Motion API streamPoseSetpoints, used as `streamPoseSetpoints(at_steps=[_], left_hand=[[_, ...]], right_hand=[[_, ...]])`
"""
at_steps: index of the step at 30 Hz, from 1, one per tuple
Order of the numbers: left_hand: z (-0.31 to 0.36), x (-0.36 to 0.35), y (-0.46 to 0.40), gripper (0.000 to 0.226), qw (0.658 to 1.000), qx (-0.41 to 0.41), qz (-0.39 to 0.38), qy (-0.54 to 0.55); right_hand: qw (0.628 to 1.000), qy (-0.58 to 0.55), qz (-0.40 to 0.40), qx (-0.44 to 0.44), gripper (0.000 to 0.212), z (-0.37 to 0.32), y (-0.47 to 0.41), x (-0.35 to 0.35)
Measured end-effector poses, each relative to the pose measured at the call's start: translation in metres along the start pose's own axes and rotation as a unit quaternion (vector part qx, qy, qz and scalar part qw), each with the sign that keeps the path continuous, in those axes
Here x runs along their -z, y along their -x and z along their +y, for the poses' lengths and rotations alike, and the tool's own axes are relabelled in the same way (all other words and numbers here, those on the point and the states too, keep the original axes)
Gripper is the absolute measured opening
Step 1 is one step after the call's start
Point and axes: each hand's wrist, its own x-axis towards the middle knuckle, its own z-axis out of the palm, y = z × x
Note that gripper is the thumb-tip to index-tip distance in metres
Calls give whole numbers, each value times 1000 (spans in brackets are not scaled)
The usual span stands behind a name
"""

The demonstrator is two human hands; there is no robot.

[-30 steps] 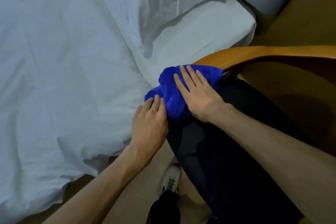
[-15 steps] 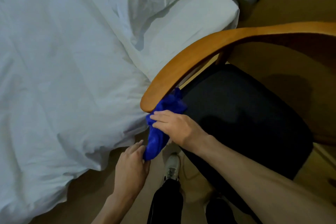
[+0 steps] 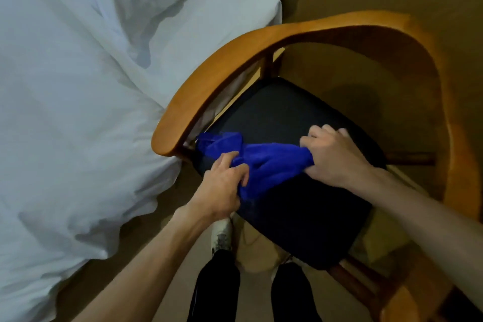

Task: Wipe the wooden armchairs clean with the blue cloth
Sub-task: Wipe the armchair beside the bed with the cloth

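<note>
While both hands are working the cloth on the seat, the scene is reading as follows:

Right hand: the right hand (image 3: 337,155) is gripping one end of the blue cloth (image 3: 264,162), fingers curled round a gathered bunch of fabric.

Left hand: the left hand (image 3: 222,185) is pinching the cloth's near edge, fingers bent into the folds and thumb lying over the top.

Cloth: it is stretching between the two grips across the front of the dark seat cushion (image 3: 300,204), with a loose tail trailing past the left grip toward the tip of the wooden armrest (image 3: 198,97). Whether that tail is touching the wood is not clear.

Armchair: the curved wooden armchair (image 3: 428,65) is wrapping round behind and beside both grips; its far arm is lying well beyond the right grip.

Surroundings: a white bed (image 3: 78,86) is sitting just beyond the armrest, on the left grip's outer side.

Step in hand: by my judgement, the person is regathering or spreading the cloth between passes, not rubbing wood at this instant.

Next move: it is probably calling for bunching the cloth under one palm and carrying it back onto the wooden rail, pressing flat along the curve.
</note>
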Motion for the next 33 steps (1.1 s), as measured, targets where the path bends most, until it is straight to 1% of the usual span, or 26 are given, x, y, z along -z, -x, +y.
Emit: streamPoseSetpoints(at_steps=[2,4,6,8,9,11,12,13,14,16,18,20,21,23,25,27,29,31,33], left_hand=[[10,3,-14,31,993,-27,-106,-44],[23,0,-21,29,984,-61,-164,-24],[33,-8,-22,32,978,-91,-184,24],[42,-12,-21,38,974,-94,-196,64],[45,-11,-21,42,971,-84,-204,92],[53,-4,-25,59,960,-48,-217,171],[58,0,-28,63,955,-32,-211,205],[62,5,-32,59,957,-25,-189,219],[66,10,-37,47,966,-29,-152,205],[73,26,-49,18,990,-36,-66,121],[82,48,-61,6,996,-33,23,80],[96,75,-70,6,989,-44,119,69],[106,91,-74,8,982,-59,174,49],[127,123,-79,13,959,-100,264,-13],[146,150,-80,17,932,-135,327,-78],[155,168,-79,24,906,-157,373,-120],[156,172,-77,23,889,-176,399,-137],[149,162,-74,26,887,-186,393,-158],[131,138,-71,29,897,-195,357,-175]], right_hand=[[996,-51,24,76,23,5,12,12],[989,-108,-3,105,23,6,26,22],[984,-143,-40,99,24,12,39,27],[981,-164,-50,94,24,26,48,26],[981,-170,-43,88,24,34,51,25],[980,-187,-15,72,22,50,55,24],[980,-188,4,66,22,57,56,23],[981,-183,21,63,22,63,57,23],[982,-176,33,59,23,68,57,24],[985,-163,38,41,32,77,57,31],[988,-150,26,9,38,87,53,47],[989,-146,17,-34,40,98,46,70],[987,-146,28,-56,39,104,44,84],[983,-141,80,-85,38,113,40,112],[976,-119,151,-105,38,119,40,136],[964,-82,224,-120,38,122,43,148],[953,-78,270,-114,37,120,48,148],[954,-91,261,-112,39,116,53,136],[966,-83,219,-113,42,110,57,108]])
